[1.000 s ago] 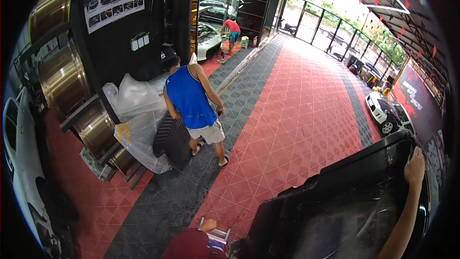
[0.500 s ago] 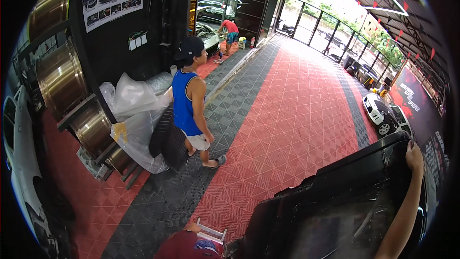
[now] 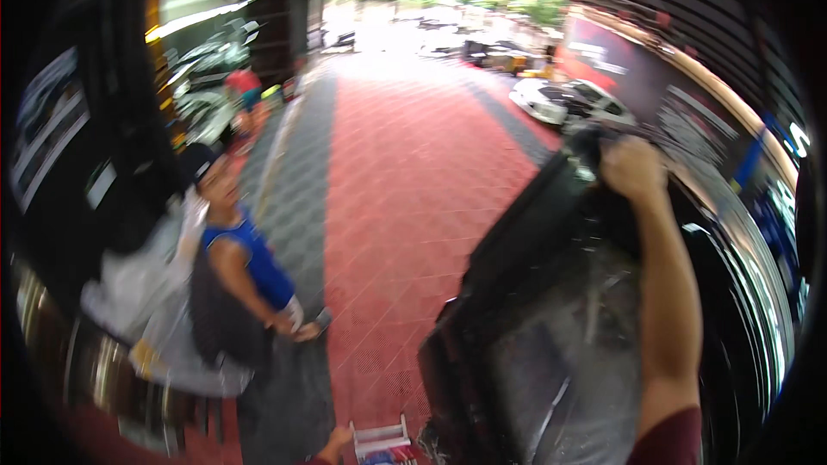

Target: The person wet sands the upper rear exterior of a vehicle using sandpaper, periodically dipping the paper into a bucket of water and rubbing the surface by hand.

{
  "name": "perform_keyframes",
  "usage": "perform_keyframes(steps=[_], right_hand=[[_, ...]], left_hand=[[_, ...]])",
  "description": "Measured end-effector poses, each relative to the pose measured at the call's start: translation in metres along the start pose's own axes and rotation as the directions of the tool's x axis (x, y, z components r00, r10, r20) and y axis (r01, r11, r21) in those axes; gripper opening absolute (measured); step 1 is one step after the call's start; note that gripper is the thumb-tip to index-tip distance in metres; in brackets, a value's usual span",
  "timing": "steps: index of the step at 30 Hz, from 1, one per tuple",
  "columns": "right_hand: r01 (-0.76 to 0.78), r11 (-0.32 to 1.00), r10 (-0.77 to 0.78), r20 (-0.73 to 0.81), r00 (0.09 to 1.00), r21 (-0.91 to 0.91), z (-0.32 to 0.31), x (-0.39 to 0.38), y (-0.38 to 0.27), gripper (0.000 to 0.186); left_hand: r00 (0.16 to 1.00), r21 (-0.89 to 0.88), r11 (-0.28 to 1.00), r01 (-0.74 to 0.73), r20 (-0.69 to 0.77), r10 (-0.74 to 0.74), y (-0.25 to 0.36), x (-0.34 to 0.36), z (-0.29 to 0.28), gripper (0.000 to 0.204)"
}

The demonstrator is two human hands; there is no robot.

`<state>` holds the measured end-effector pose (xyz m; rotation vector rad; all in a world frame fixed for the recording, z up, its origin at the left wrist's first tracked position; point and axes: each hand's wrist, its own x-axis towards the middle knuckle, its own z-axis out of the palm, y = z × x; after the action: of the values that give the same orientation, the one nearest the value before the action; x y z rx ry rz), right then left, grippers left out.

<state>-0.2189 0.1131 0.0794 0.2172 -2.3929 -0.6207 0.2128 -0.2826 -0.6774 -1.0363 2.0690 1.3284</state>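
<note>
Red-and-grey floor tiles stretched beneath a ribbed roof; a black moulded panel slanted at right, near a pale frame. The right hand clamped the panel's upper corner; whether the left hand gripped anything was unclear.

Two co-workers, one black panel

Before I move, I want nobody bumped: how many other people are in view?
2: a person in blue left of your black panel, and one in red farther back at upper left. Others may be hidden.
</note>
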Motion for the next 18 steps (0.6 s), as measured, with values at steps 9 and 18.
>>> perform_keyframes(steps=[9,18], right_hand=[[-0.367,0.926,0.374,0.083,0.924,-0.091,-0.021,-0.014,-0.015,0.05],[-0.275,0.93,0.251,0.124,0.96,0.244,-0.011,0.014,-0.009,0.038]], left_hand=[[0.843,-0.515,0.766,-0.385,0.141,0.518,0.307,-0.068,-0.158,0.035],[0.448,-0.349,0.93,0.113,0.854,0.266,0.591,-0.369,-0.335,0.036]])
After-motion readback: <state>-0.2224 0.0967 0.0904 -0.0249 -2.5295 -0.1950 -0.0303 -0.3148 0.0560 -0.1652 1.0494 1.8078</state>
